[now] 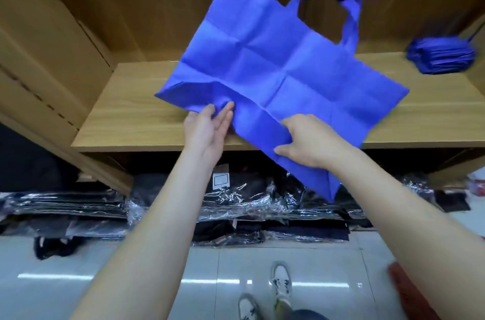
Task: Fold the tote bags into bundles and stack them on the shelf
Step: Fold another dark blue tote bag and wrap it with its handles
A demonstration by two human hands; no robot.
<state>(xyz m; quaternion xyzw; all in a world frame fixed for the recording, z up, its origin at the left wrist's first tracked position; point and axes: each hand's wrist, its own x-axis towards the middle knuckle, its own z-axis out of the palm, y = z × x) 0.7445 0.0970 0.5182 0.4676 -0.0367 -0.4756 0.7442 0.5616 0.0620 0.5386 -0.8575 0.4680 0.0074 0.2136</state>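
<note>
The blue tote bag [275,57] is spread open flat and held up over the wooden shelf [136,110], tilted so that one corner points up and away and the opposite corner hangs down past the shelf's front edge. Its long axis runs from the upper left to the lower right. The mouth edge faces up and to the right, away from the person, and the bottom edge faces the person. The handles [351,18] loop out from the mouth edge toward the upper right, and their far end is blurred. Fold creases cross the cloth in a grid. Whether the bag touches the shelf board cannot be told. The left grip [207,131] is at the bottom edge near the bag's left corner, with the cloth bunched and pinched between the thumb and nearly straight fingers. The right grip [307,144] is further along the same edge, knuckles up, with the fingers curled round the cloth. On the shelf well to the right lies a bundle of blue bags [441,57], apart from the held bag. A brown cardboard carton [39,44] leans at the shelf's left end. Under the shelf, dark packs in shiny plastic wrap [236,201] are piled on the pale tiled floor [105,267]. The person's white shoes [282,283] show at the bottom.
</note>
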